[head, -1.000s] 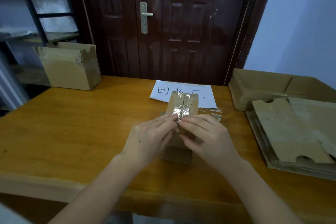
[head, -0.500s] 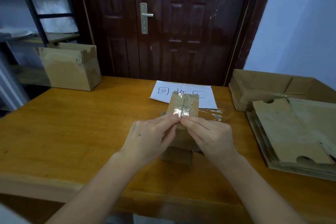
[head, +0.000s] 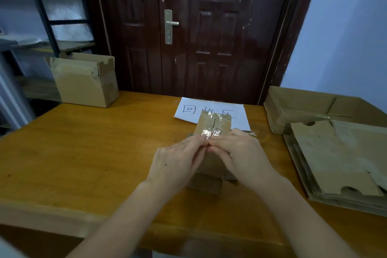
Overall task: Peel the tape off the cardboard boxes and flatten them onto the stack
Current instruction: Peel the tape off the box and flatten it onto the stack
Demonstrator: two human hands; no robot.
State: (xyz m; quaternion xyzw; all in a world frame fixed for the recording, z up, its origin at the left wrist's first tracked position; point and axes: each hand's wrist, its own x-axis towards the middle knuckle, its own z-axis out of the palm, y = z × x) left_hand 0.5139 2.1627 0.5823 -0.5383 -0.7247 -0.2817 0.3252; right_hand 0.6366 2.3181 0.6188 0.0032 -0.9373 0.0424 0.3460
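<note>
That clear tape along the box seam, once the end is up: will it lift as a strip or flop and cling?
The clear tape looks thin and already crinkled, so it will probably flop and stick to fingers. It is glossy, so pinching its edge may slip. The small box under both hands looks light and may lift with it.

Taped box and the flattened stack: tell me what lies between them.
In the head view, only bare table separates the taped box from the flattened stack.
</note>
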